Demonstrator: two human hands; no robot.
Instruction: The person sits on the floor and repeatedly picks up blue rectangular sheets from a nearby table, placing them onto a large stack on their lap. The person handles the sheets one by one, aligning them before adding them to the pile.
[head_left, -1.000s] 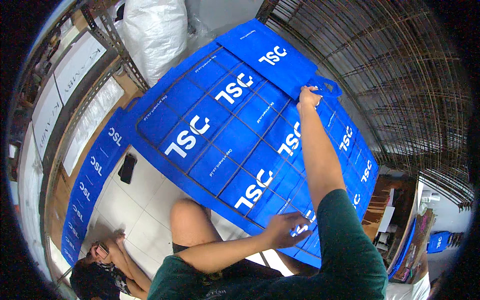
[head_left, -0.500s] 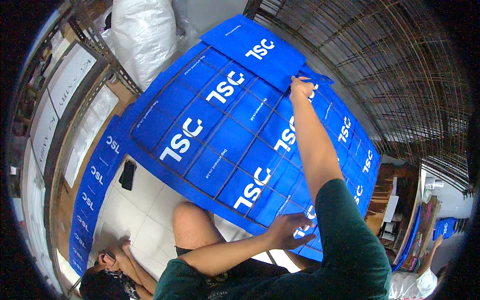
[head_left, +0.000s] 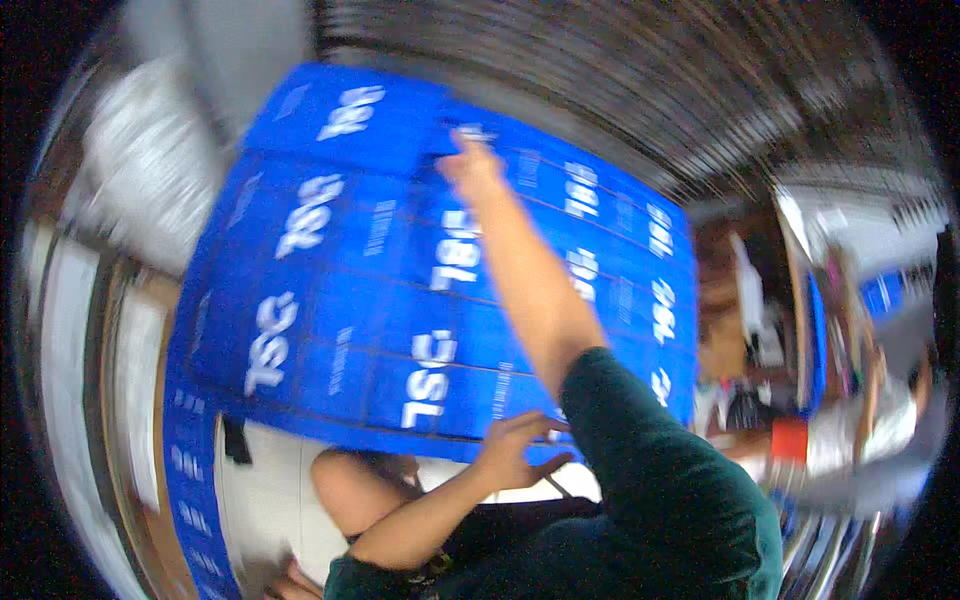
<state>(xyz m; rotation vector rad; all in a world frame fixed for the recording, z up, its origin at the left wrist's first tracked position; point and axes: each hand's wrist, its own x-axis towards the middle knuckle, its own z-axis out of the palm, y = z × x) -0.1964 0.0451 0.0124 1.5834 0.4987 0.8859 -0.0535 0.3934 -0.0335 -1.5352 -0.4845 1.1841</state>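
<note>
Blue panel [head_left: 350, 122], long axis left-to-right

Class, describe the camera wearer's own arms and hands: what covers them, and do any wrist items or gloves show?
The right sleeve is short, plain dark green and loose, ending near the elbow; the left sleeve matches it. The left hand and right hand are gloveless. No watch shows; blur hides any rings.

Panel [head_left: 300, 115] on far-left corner of fabric [head_left: 380, 320]; sack [head_left: 150, 165] left, mesh [head_left: 640, 85] behind.
</note>
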